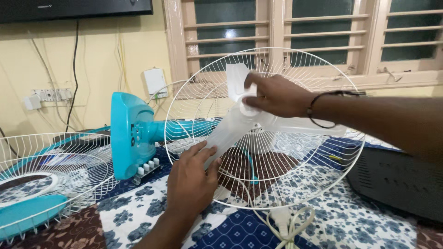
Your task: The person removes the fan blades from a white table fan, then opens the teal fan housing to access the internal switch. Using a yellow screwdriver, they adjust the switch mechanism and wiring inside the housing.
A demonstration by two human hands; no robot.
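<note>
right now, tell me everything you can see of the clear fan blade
The fan blade is translucent, whitish plastic with three broad vanes around a round hub. It sits inside the white wire rear guard of the fan, which lies on its side on a patterned cloth. The right hand covers the hub; the left hand grips the lower-left vane.
</note>
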